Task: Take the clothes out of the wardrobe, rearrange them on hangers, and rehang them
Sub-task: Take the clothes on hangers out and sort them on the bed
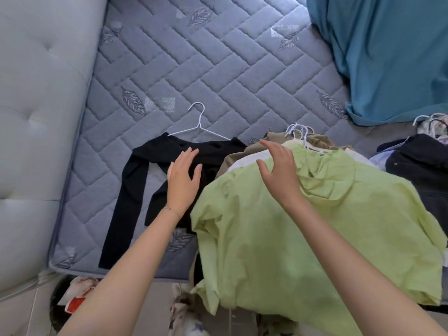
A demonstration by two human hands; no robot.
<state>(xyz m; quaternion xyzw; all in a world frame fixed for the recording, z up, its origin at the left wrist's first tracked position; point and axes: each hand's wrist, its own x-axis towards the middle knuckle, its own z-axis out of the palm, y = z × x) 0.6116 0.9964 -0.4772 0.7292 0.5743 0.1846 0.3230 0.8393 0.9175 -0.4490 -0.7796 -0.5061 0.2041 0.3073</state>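
Fingers (187,155) of the left hand (184,177) and right hand (280,170) were spread, gripping nothing, above and just left of the lime-green hooded top (315,226) atop the clothes pile (320,141); soft, light, floppy, probably best taken at its shoulders.

On the mattress (218,57), a long-sleeved top (145,170) on a hanger (198,127) lies left of a pile of hangered garments (238,156) topped by a hooded shirt (315,226), with a padded headboard (36,117) far left and a draped cloth (388,57) behind right.

Matt quilted mattress (218,69), cloth hoodie (315,226)
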